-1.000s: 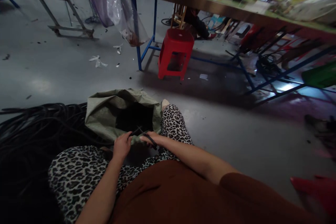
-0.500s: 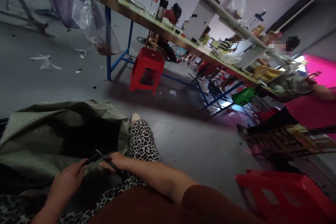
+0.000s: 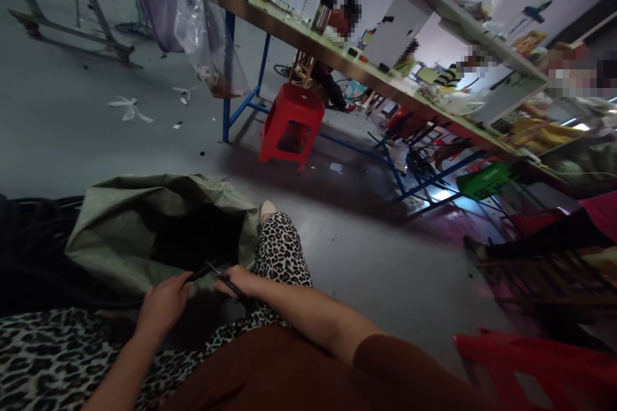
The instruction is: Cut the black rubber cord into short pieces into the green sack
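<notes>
Black-handled scissors are gripped in my right hand, their metal blades pointing up and left. My left hand is closed around a thin black strip, whose end lies close to the blades. Whether blades and strip touch I cannot tell. Both hands are over my lap, at the near edge of an open greenish sack with a dark inside. To the left of the sack lies a heap of black cord-like material, and a dark length from it runs toward my left hand.
A long workbench on blue legs crosses the back, with a red stool beside it. Another red stool stands at the lower right. Clear plastic bags hang from the bench. Several people sit along it.
My view has swung left, so the whole scene sits further right and more black material shows at left. Both hands keep their holds near the sack's edge.
</notes>
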The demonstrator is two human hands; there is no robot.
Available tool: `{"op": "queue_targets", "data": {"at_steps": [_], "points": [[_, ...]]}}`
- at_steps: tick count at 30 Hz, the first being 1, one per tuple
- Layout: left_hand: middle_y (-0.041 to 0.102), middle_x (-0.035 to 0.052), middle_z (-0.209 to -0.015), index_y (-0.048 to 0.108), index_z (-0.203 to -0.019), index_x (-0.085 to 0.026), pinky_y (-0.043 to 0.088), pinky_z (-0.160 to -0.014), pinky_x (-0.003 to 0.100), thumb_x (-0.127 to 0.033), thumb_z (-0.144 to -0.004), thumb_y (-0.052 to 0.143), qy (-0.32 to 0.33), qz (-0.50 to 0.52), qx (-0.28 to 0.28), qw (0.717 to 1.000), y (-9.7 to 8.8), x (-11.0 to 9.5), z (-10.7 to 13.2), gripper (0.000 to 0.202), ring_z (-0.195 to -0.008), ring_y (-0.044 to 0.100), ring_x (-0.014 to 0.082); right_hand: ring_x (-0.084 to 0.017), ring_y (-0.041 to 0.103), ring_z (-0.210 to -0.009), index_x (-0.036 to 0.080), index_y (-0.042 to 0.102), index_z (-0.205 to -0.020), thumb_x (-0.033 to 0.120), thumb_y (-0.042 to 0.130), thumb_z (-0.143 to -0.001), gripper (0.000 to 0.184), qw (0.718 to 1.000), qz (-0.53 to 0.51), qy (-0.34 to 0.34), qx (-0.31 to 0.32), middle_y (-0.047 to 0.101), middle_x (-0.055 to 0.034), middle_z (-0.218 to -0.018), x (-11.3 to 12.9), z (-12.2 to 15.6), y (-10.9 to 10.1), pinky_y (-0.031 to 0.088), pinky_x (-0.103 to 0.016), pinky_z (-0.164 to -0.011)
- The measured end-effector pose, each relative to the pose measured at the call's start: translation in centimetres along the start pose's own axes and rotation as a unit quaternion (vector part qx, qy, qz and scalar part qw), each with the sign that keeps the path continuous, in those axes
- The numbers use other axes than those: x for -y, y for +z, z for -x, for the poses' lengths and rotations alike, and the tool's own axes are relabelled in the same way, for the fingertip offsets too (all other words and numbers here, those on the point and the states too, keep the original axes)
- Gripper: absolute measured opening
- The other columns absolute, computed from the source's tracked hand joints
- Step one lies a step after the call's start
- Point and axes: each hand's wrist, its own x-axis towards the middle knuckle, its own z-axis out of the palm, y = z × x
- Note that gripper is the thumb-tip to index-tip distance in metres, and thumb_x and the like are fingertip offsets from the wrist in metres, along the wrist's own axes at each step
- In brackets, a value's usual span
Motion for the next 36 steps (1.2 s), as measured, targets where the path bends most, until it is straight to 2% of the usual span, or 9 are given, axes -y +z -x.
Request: {"op": "queue_targets", "data": {"at_steps": [5,11,17,26,31,36], "points": [[0.073,0.0074,-0.099,0.067,-0.109,-0.019,0.048,-0.077,0.03,-0.033,-0.084,0.039,-0.009,0.002,-0.002,1.0,-0.4,-0.3,-0.1,0.04,-0.089,0.067,0.0215,-0.014,0.06,-0.049,0.01,0.072,-0.085,0.039,0.059,-0.083,0.031,0.999,-0.029,0.022,0.02,0.064,-0.0035,-0.06,0.1,0.2,-0.4,0.042,-0.018,-0.042],[0.071,0.0085,-0.107,0.065,-0.113,-0.017,0.049,-0.082,0.03,-0.035,-0.086,0.036,-0.015,0.014,-0.017,1.0,0.0,0.1,0.0,0.043,-0.095,0.066,0.0217,-0.011,0.056,-0.043,0.013,0.068,-0.088,0.044,0.058,-0.085,0.033,0.988,-0.145,0.058,-0.015,0.058,0.0013,-0.056,0.0,0.6,-0.8,0.043,-0.017,-0.041],[0.07,0.0093,-0.107,0.064,-0.115,-0.016,0.049,-0.084,0.03,-0.036,-0.087,0.037,-0.028,0.026,-0.045,0.998,-0.2,-0.1,-0.1,0.044,-0.095,0.066,0.0216,-0.009,0.053,-0.039,0.014,0.063,-0.087,0.049,0.058,-0.085,0.035,0.967,-0.25,0.011,0.056,0.054,0.0045,-0.055,0.1,1.5,-1.1,0.045,-0.017,-0.039],[0.071,0.0097,-0.107,0.066,-0.112,-0.016,0.05,-0.083,0.031,-0.037,-0.086,0.039,-0.014,0.043,-0.068,0.997,-0.2,-0.3,-0.1,0.043,-0.093,0.066,0.0219,-0.01,0.053,-0.039,0.013,0.064,-0.097,0.046,0.055,-0.089,0.036,0.968,-0.236,-0.009,0.089,0.055,0.0037,-0.056,0.3,1.7,-1.0,0.046,-0.018,-0.04],[0.071,0.0083,-0.105,0.066,-0.112,-0.018,0.05,-0.082,0.03,-0.035,-0.086,0.039,-0.013,0.041,-0.056,0.998,-0.2,-0.6,0.0,0.041,-0.093,0.066,0.021,-0.01,0.055,-0.042,0.011,0.065,-0.097,0.046,0.052,-0.091,0.038,0.977,-0.191,0.001,0.095,0.057,0.0021,-0.057,0.7,2.0,-1.5,0.046,-0.017,-0.042],[0.07,0.0095,-0.109,0.064,-0.114,-0.016,0.05,-0.085,0.032,-0.036,-0.087,0.037,-0.005,0.048,-0.049,0.998,0.0,-0.8,0.1,0.043,-0.098,0.065,0.022,-0.009,0.053,-0.042,0.011,0.063,-0.103,0.045,0.052,-0.092,0.037,0.974,-0.204,0.008,0.096,0.055,0.002,-0.059,1.1,2.4,-1.7,0.044,-0.016,-0.041]]}}
